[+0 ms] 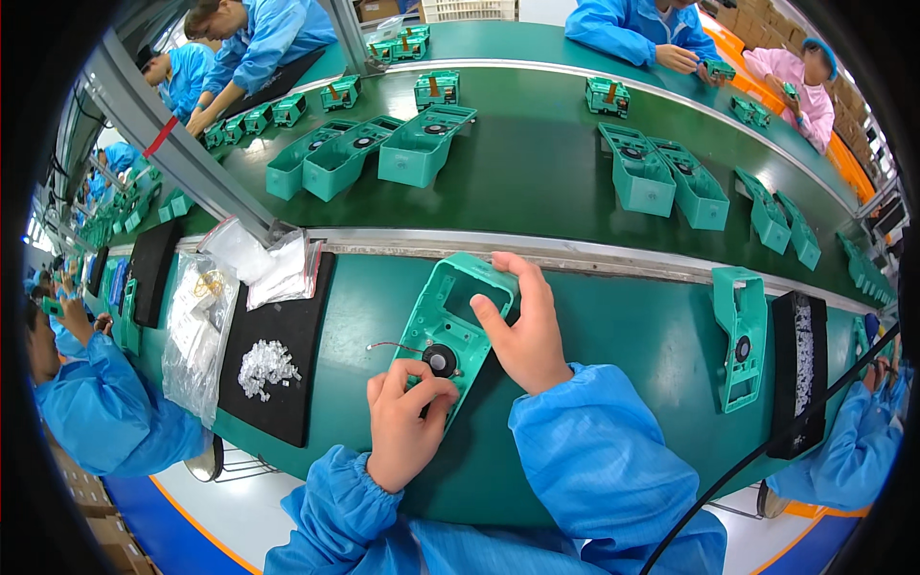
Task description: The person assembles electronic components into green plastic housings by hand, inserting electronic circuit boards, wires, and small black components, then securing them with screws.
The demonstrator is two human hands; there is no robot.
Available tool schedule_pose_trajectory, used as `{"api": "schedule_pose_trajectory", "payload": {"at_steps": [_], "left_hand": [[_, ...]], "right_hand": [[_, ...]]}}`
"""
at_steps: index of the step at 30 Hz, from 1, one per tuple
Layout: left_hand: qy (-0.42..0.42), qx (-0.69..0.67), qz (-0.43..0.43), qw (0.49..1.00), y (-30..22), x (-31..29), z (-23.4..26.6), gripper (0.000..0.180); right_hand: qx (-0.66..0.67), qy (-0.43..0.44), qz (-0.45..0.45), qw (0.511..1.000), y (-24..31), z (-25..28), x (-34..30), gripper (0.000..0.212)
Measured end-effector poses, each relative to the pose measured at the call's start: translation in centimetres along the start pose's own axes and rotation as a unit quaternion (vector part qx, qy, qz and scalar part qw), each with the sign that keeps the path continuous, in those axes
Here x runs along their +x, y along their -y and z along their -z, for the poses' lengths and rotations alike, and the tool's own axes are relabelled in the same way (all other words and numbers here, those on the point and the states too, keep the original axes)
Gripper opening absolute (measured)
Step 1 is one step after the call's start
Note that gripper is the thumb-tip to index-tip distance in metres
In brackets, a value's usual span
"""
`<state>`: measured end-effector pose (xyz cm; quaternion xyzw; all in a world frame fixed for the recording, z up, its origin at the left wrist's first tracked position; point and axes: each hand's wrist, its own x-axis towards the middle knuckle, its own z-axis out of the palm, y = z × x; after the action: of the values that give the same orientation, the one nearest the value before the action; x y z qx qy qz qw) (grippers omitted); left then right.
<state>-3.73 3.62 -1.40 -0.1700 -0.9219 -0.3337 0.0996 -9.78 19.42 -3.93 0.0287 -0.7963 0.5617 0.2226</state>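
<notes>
A green plastic housing [428, 321] lies tilted on the green bench in front of me, its open side up. A small round black fan [440, 360] sits inside it, and a thin red wire [388, 345] sticks out past the left edge. My right hand [529, 335] grips the housing's upper right side, thumb over the rim and fingers along the far end. At the lower left of the housing is my left hand [410, 412], fingers curled in a pinch beside the fan. Whatever those fingers hold is hidden.
Left of me, a black mat [297, 383] carries a pile of small clear pieces [268, 369] and plastic bags [278, 268]. On the right are another green housing [743, 335] and a black tray [797, 374]. Beyond a metal rail, a conveyor [537, 163] bears several housings; co-workers sit around.
</notes>
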Motion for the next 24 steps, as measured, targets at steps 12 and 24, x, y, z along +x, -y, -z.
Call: {"api": "schedule_pose_trajectory", "payload": {"at_steps": [12,24], "left_hand": [[0.071,0.031,-0.029,0.997,-0.3,1.4,0.9,0.015],[0.099,-0.007,0.033,0.994,-0.3,1.4,1.1,0.014]], "right_hand": [[-0.031,-0.008,0.009,0.999,-0.1,0.1,0.0,0.043],[-0.001,-0.001,0.006,1.0,-0.5,0.0,0.0,0.042]]}}
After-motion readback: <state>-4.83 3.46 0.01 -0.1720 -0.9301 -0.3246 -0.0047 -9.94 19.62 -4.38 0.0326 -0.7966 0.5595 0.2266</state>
